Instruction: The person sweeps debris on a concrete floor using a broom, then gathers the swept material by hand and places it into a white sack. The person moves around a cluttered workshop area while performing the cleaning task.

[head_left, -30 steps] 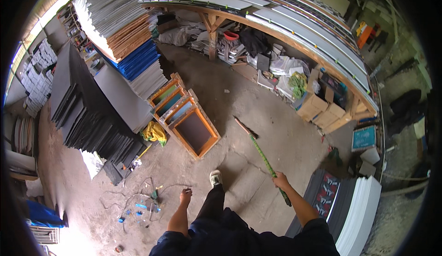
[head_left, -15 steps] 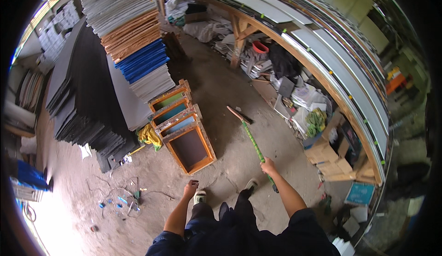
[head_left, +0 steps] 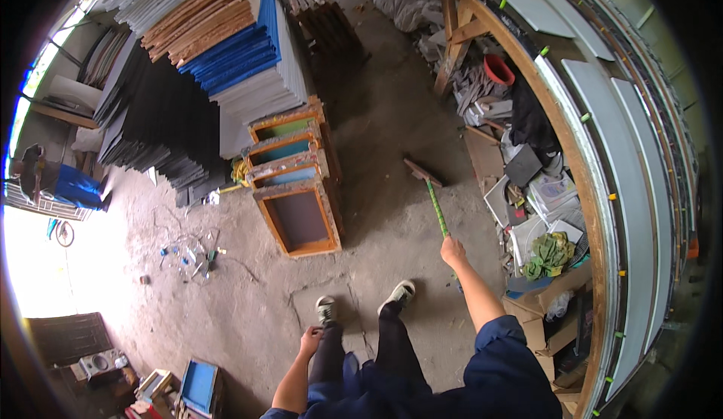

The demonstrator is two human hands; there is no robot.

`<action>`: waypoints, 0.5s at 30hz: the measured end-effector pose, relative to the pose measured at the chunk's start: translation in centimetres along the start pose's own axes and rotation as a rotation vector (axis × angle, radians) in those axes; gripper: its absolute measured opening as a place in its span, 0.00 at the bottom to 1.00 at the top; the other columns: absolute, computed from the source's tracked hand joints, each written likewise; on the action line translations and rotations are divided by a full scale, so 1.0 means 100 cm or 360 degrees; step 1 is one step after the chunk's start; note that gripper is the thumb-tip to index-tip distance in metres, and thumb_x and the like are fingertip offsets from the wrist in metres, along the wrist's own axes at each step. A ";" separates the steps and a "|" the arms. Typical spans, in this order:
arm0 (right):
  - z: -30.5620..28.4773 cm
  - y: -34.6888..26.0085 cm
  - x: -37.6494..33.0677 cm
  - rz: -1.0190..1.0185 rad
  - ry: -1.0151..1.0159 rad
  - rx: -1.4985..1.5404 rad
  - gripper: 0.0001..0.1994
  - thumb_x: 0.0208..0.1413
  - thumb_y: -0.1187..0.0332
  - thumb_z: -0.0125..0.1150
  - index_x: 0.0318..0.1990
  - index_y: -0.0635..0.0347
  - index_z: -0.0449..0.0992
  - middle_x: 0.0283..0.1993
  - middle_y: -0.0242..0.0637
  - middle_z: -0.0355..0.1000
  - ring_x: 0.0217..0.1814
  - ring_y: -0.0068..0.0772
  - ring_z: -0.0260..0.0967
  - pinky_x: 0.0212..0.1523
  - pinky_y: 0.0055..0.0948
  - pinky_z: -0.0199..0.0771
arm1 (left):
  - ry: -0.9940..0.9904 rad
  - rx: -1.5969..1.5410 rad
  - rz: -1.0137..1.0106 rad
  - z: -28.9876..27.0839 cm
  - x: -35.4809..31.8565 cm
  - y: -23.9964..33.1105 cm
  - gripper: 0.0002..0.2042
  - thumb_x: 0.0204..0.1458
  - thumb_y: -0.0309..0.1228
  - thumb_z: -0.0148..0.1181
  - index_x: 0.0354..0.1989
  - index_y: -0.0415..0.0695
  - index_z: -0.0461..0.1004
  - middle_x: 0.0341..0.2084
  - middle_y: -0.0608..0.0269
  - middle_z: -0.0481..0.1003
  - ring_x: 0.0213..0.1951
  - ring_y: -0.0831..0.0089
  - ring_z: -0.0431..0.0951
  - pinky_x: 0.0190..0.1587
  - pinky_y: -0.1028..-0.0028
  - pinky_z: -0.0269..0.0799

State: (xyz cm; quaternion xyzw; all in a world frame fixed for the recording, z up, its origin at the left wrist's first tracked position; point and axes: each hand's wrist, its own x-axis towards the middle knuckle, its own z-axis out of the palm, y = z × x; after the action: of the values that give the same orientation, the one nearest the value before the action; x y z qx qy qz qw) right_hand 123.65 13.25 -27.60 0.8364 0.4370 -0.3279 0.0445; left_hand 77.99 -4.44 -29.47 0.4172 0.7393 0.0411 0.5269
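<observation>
So, right hand (head_left: 453, 250) has fingers round a green broom (head_left: 437, 208) toward the right edge of the floor (head_left: 422, 268). Can't tell if left hand (head_left: 310, 341) is clenched.

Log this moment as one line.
right hand: gripping green-handled broom | left hand: near left leg, contents unclear | broom head: at floor | wooden frames: left of broom

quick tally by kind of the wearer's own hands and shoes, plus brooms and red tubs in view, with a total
Hands: 2 (left hand, right hand)
Shoes: 2 (left shoe, right shoe)
Broom: 1
Red tub: 1
Total: 6
</observation>
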 end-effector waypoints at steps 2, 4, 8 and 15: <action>-0.004 0.001 -0.023 -0.0142 -0.0095 -0.0060 0.15 0.48 0.67 0.38 0.41 0.68 0.62 0.33 0.53 0.66 0.35 0.52 0.64 0.36 0.40 0.65 | 0.0011 -0.0141 -0.0021 0.020 -0.007 0.004 0.12 0.43 0.30 0.49 0.37 0.41 0.67 0.27 0.59 0.72 0.29 0.75 0.73 0.26 0.79 0.65; 0.011 0.026 -0.044 -0.0179 -0.0115 -0.0111 0.15 0.48 0.68 0.39 0.41 0.68 0.63 0.32 0.54 0.66 0.35 0.52 0.64 0.35 0.41 0.65 | 0.0048 -0.0189 -0.0008 0.041 -0.001 0.016 0.11 0.42 0.30 0.50 0.35 0.41 0.68 0.26 0.57 0.72 0.27 0.72 0.74 0.30 0.77 0.66; -0.030 0.031 -0.081 -0.0501 -0.0438 -0.0219 0.15 0.48 0.69 0.38 0.41 0.70 0.62 0.33 0.55 0.65 0.38 0.54 0.62 0.39 0.43 0.63 | 0.0203 -0.0403 0.0050 0.062 0.023 0.042 0.11 0.43 0.30 0.49 0.36 0.41 0.67 0.27 0.57 0.72 0.28 0.72 0.73 0.29 0.77 0.66; -0.069 -0.018 -0.047 -0.0601 -0.0151 -0.0415 0.14 0.48 0.70 0.36 0.39 0.70 0.63 0.31 0.56 0.66 0.36 0.53 0.63 0.36 0.43 0.64 | 0.0276 -0.0619 0.0029 0.073 0.020 0.066 0.11 0.46 0.29 0.47 0.38 0.43 0.66 0.31 0.59 0.71 0.31 0.75 0.72 0.30 0.79 0.64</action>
State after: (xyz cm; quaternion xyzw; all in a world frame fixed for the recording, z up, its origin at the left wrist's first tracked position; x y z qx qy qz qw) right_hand 123.87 13.57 -19.07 0.7106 0.6218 -0.3101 0.1104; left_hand 87.46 -1.64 -30.85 0.3094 0.7561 0.2234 0.5316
